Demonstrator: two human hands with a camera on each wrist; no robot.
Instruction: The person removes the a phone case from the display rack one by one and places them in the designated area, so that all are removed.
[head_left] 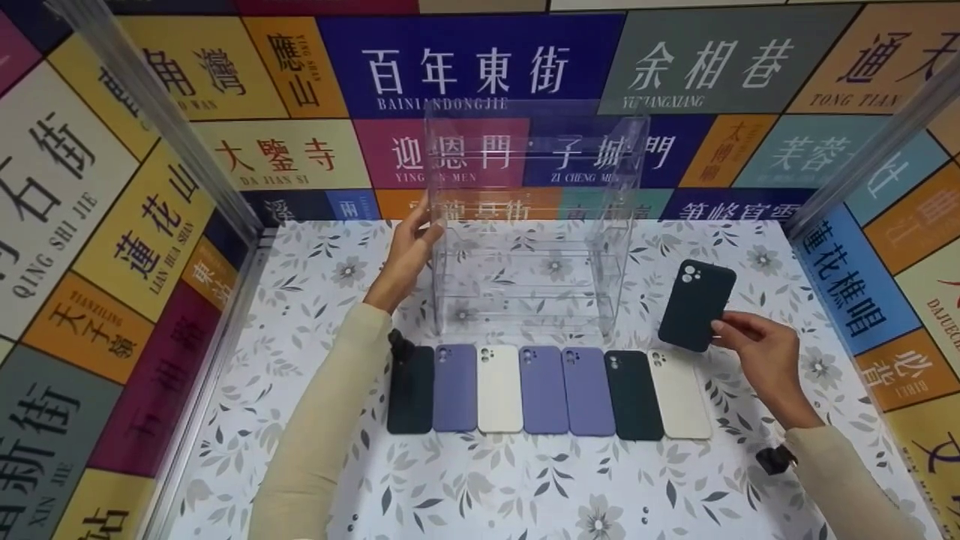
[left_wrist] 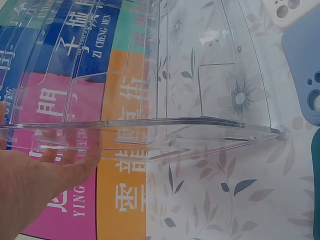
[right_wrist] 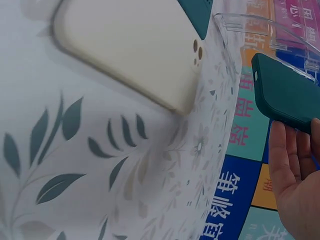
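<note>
A clear plastic tiered display rack stands on the table. My left hand grips its left side edge; in the left wrist view the fingers lie against the transparent panel. My right hand pinches a dark green phone case by its lower right edge. That case is raised and tilted, camera cutouts at the top, to the right of the rack. In the right wrist view the thumb and fingers hold the green case at its side.
Several phone cases lie side by side in front of the rack: dark green, purple and cream, with another cream case at the right end. Patterned panels with lettering wall in the floral tabletop.
</note>
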